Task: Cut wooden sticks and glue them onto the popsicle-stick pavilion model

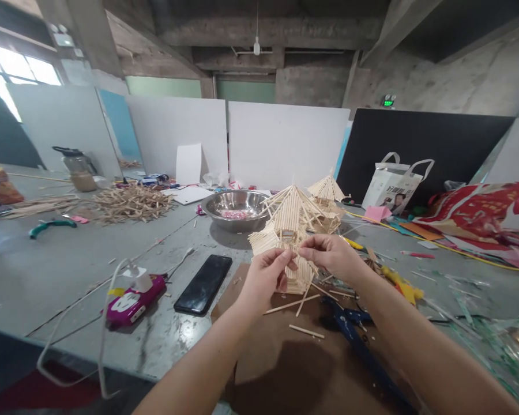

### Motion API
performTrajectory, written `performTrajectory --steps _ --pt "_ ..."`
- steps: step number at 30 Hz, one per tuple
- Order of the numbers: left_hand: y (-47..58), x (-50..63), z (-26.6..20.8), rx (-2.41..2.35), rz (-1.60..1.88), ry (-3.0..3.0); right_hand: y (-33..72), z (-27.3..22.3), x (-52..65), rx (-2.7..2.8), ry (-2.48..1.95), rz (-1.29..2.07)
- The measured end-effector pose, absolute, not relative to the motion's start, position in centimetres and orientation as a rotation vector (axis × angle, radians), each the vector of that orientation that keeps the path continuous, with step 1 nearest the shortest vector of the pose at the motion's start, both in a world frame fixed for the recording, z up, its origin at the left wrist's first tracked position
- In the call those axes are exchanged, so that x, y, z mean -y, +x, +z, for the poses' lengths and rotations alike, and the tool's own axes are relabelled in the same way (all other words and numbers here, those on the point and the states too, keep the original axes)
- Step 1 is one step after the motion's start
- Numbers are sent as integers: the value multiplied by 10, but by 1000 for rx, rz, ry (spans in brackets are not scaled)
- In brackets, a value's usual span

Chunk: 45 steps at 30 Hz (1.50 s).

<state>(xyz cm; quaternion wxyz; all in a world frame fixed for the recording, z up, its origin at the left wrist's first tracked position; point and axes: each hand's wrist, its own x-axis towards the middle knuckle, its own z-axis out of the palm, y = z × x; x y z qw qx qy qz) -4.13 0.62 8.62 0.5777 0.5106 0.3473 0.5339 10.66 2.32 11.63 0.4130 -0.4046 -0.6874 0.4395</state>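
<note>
A pagoda-like model made of thin wooden sticks [290, 213] stands upright on a brown cardboard sheet [281, 369]. In front of its middle tier, my left hand [270, 274] is closed in a pinch. My right hand [331, 253] also pinches, close beside the left fingertips. Whatever lies between the fingers is too small to make out. Part of the model's lower tier is hidden behind my hands. A loose stick [306, 331] lies on the cardboard, with others by the model's base. Under my right forearm rests a pair of blue-handled pliers [354, 334].
Left of the cardboard are a black phone [203, 285] and a purple power strip [136, 302] with a white cable. Behind stand a metal bowl [237, 222], a stick pile [132, 203] and a second stick model [326, 187]. A yellow glue gun [402, 282] and scraps lie right.
</note>
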Motion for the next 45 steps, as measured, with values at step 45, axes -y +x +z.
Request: performTrajectory --steps 45 --pt "-73 -72 105 -913 1172 1014 137 101 -7 1756 -1182 889"
